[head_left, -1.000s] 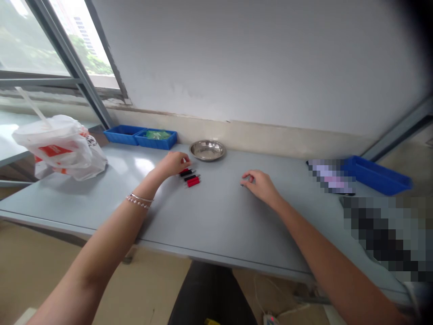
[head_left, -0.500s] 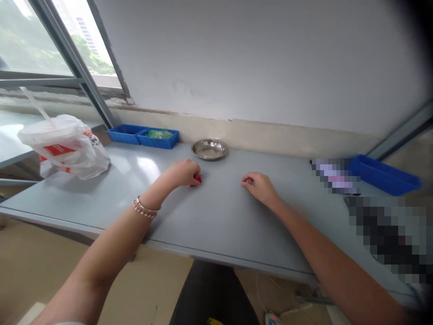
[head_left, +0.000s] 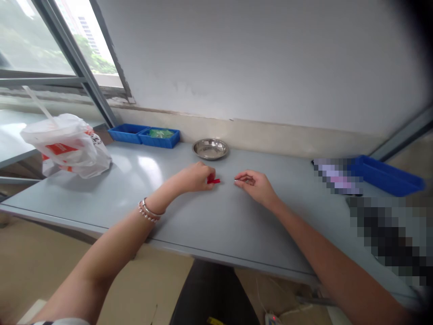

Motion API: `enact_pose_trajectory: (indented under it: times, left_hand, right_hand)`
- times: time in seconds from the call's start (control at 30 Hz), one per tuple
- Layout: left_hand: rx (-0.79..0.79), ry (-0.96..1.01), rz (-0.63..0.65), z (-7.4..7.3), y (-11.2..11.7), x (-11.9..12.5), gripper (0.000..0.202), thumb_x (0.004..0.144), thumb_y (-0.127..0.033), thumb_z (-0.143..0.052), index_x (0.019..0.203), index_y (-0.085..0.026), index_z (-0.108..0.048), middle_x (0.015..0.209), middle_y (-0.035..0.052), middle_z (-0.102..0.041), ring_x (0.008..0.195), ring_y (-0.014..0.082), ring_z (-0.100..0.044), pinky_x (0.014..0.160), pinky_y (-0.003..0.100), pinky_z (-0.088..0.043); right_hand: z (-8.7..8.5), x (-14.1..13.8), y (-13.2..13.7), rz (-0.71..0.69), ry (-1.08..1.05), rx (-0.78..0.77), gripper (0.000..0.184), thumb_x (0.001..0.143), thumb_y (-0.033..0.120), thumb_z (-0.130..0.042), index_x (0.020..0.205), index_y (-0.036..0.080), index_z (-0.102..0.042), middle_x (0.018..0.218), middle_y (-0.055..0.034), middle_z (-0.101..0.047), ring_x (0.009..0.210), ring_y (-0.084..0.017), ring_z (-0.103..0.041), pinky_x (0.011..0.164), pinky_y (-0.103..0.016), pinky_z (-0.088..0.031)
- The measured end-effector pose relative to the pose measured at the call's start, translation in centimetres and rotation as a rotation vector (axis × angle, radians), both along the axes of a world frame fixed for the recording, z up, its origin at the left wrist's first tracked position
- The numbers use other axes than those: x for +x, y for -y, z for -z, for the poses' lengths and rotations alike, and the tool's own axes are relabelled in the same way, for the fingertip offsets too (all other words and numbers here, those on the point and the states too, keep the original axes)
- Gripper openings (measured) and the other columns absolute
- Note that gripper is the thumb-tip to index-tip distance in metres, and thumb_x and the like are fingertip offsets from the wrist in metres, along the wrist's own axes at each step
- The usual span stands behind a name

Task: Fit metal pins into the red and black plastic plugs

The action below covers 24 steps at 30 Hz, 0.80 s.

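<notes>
My left hand [head_left: 196,177] is closed on a small red plug-like part [head_left: 214,181] whose tip sticks out toward the right. My right hand [head_left: 255,185] is a short gap to the right of it, fingers pinched on a thin silvery pin [head_left: 238,180] that points left toward the red part. Both hands hover just over the grey table [head_left: 189,216]. The other red and black parts seen a moment ago are hidden behind my left hand.
A steel bowl [head_left: 210,148] sits behind the hands. Two blue trays [head_left: 145,135] stand at the back left, one with green pieces. A white plastic bag [head_left: 66,146] lies at the left. Another blue tray [head_left: 385,174] is at the right.
My left hand picked up a red part from the small pile and carried it right. My right hand shifted slightly left, its pin now close to the red part.
</notes>
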<state>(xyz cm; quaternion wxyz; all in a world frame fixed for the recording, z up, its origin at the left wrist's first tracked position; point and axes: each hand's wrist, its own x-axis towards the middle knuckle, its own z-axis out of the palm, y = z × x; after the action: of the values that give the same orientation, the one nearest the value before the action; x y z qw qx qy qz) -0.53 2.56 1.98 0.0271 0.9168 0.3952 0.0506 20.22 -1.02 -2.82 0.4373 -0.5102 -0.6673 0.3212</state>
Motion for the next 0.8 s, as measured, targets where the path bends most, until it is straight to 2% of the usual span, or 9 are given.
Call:
enact_pose_trajectory:
  times: [0.13, 0.23, 0.5, 0.67, 0.8]
  left_hand:
    - [-0.013, 0.169, 0.185, 0.6, 0.6, 0.9, 0.011, 0.068, -0.023, -0.055, 0.077, -0.017, -0.058, 0.064, -0.0002, -0.058, 0.054, 0.01, -0.049, 0.053, 0.021, -0.034]
    - [-0.013, 0.239, 0.247, 1.2, 0.6, 1.1, 0.012, 0.071, -0.023, -0.053, 0.08, -0.017, -0.057, 0.068, -0.0008, -0.058, 0.053, 0.0087, -0.049, 0.053, 0.021, -0.035]
    - [-0.011, 0.33, 0.243, 1.9, 0.2, 1.2, 0.011, 0.074, -0.022, -0.053, 0.082, -0.016, -0.057, 0.07, -0.0016, -0.06, 0.053, 0.0073, -0.048, 0.053, 0.02, -0.035]
    - [-0.024, 0.355, 0.257, 2.0, 0.2, 1.4, 0.014, 0.076, -0.024, -0.052, 0.086, -0.016, -0.058, 0.076, 0.0007, -0.06, 0.056, 0.008, -0.049, 0.055, 0.02, -0.037]
    - [-0.007, 0.351, 0.245, 1.9, 0.3, 1.5, 0.015, 0.078, -0.026, -0.052, 0.086, -0.015, -0.059, 0.078, 0.0023, -0.06, 0.057, 0.0081, -0.049, 0.055, 0.02, -0.037]
  right_hand:
    - [0.2, -0.7, 0.3, -0.078, -0.114, -0.012, 0.017, 0.066, 0.031, -0.061, 0.076, 0.017, -0.059, 0.071, -0.0027, -0.062, 0.066, -0.013, -0.058, 0.061, -0.027, -0.047]
    - [0.2, -0.9, 0.4, -0.081, -0.13, -0.016, 0.019, 0.066, 0.033, -0.061, 0.076, 0.017, -0.059, 0.069, -0.0023, -0.061, 0.064, -0.013, -0.058, 0.061, -0.028, -0.047]
    - [-0.1, -0.9, 0.5, -0.074, -0.161, -0.012, 0.017, 0.065, 0.031, -0.062, 0.073, 0.017, -0.058, 0.07, -0.0031, -0.062, 0.067, -0.014, -0.059, 0.064, -0.029, -0.048]
    - [0.2, -0.8, 0.3, -0.068, -0.159, -0.007, 0.017, 0.063, 0.029, -0.064, 0.074, 0.017, -0.058, 0.073, -0.0032, -0.063, 0.068, -0.014, -0.059, 0.066, -0.03, -0.048]
    - [0.4, -0.9, 0.3, -0.061, -0.163, -0.025, 0.017, 0.065, 0.03, -0.062, 0.074, 0.017, -0.056, 0.067, -0.0021, -0.062, 0.062, -0.014, -0.059, 0.063, -0.029, -0.047]
